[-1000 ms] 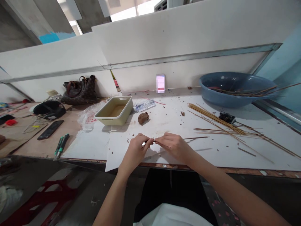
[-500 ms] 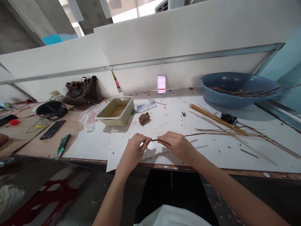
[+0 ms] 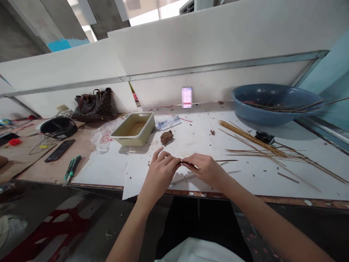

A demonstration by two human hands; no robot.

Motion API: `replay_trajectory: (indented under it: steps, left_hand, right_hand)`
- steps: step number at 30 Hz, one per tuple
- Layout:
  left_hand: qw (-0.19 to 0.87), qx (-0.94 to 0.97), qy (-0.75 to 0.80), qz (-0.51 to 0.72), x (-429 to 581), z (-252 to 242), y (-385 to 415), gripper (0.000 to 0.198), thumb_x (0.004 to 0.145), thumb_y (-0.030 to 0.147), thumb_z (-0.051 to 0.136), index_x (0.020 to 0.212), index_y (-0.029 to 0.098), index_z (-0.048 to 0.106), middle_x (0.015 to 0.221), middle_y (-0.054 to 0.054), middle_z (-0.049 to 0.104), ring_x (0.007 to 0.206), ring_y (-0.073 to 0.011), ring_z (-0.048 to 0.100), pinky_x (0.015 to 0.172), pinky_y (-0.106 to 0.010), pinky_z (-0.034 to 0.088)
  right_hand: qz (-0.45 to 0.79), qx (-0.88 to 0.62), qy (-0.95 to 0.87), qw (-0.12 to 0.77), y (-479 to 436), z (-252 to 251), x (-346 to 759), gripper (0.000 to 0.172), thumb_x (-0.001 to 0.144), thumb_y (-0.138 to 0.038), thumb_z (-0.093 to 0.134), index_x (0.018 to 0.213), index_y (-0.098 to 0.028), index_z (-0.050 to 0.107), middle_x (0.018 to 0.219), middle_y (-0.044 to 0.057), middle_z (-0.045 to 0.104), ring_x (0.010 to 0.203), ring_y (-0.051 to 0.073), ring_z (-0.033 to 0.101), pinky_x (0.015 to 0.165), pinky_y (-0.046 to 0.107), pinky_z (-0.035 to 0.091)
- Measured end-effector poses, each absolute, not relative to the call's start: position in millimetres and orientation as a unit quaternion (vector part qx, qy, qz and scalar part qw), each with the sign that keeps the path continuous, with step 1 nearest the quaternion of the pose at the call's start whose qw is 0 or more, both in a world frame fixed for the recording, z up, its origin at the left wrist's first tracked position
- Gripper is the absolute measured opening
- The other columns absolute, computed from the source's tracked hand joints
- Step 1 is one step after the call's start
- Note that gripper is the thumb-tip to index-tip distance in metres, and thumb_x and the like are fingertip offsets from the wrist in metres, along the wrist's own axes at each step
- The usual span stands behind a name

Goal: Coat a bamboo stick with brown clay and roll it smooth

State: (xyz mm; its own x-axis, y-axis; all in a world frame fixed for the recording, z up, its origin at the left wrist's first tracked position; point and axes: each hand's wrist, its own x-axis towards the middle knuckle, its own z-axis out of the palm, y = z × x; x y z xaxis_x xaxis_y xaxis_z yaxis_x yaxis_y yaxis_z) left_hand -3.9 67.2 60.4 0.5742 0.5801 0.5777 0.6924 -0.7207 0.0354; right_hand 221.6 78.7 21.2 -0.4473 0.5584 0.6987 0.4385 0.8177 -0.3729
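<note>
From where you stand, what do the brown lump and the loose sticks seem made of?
The brown lump looks like soft, matt clay: its surface is uneven and dark crumbs lie around it. The sticks look like bare wood or bamboo, pale and unpainted.

light: bright daylight, window [image 3: 156, 16] far ahead of my left hand [image 3: 159, 176] and my right hand [image 3: 207, 169], blown out | shadows: soft, on white board [image 3: 253, 182] just below my grip | edges: wide-angle bowing | blur: pixelated patch [image 3: 187, 97] ahead of grip
</note>
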Motion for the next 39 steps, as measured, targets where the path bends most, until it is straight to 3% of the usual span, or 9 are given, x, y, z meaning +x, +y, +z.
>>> replay_trajectory:
  steps: [6, 10, 17, 26, 31, 39]
  left_hand:
    - [0.062, -0.882, -0.342, -0.319, -4, 58, 69, 0.011, 0.106, 0.020, 0.066, 0.112, 0.022, 0.075, 0.093, -0.003, 0.079, 0.093, -0.0232, 0.066, 0.112, -0.054, 0.050]
    - [0.045, -0.879, -0.329, -0.342, -5, 57, 70, 0.011, 0.104, 0.020, 0.068, 0.112, 0.023, 0.077, 0.090, -0.003, 0.080, 0.089, -0.0230, 0.065, 0.102, -0.051, 0.055]
    - [0.038, -0.865, -0.345, -0.361, -5, 58, 67, 0.014, 0.105, 0.020, 0.068, 0.105, 0.028, 0.079, 0.084, 0.002, 0.080, 0.086, -0.0200, 0.068, 0.121, -0.058, 0.042]
    - [0.026, -0.880, -0.361, -0.309, -12, 56, 72, 0.012, 0.107, 0.025, 0.066, 0.108, 0.023, 0.077, 0.089, -0.002, 0.078, 0.090, -0.0217, 0.066, 0.115, -0.053, 0.046]
    - [-0.001, -0.883, -0.357, -0.305, -13, 54, 73, 0.014, 0.108, 0.026, 0.064, 0.112, 0.024, 0.076, 0.089, -0.002, 0.077, 0.090, -0.0220, 0.065, 0.110, -0.052, 0.050]
    - [-0.036, -0.873, -0.354, -0.333, -13, 51, 72, 0.015, 0.107, 0.025, 0.065, 0.110, 0.023, 0.079, 0.087, -0.006, 0.079, 0.094, -0.0261, 0.067, 0.086, -0.044, 0.058]
  right_hand:
    - [0.058, -0.291, -0.858, 0.419, 77, 24, 222, 0.015, 0.109, -0.022, 0.060, 0.120, -0.018, 0.070, 0.102, 0.010, 0.081, 0.092, 0.024, 0.077, 0.082, 0.038, 0.063]
    - [0.011, -0.273, -0.891, 0.363, 73, 29, 225, 0.023, 0.111, -0.015, 0.050, 0.126, -0.016, 0.067, 0.101, 0.011, 0.079, 0.091, 0.023, 0.075, 0.082, 0.038, 0.063]
    - [-0.022, -0.241, -0.907, 0.344, 71, 34, 226, 0.025, 0.109, -0.008, 0.048, 0.127, -0.013, 0.065, 0.104, 0.012, 0.080, 0.087, 0.024, 0.073, 0.078, 0.039, 0.062]
    - [0.024, -0.283, -0.879, 0.384, 75, 25, 223, 0.027, 0.112, -0.024, 0.054, 0.134, -0.013, 0.065, 0.103, 0.013, 0.079, 0.092, 0.025, 0.074, 0.081, 0.040, 0.064]
    - [0.022, -0.261, -0.884, 0.387, 73, 27, 223, 0.026, 0.109, -0.014, 0.054, 0.132, -0.015, 0.066, 0.109, 0.012, 0.079, 0.097, 0.025, 0.075, 0.088, 0.041, 0.064]
    - [0.027, -0.252, -0.883, 0.395, 71, 31, 222, 0.028, 0.109, -0.012, 0.051, 0.131, -0.016, 0.068, 0.105, 0.012, 0.079, 0.096, 0.024, 0.075, 0.084, 0.040, 0.066]
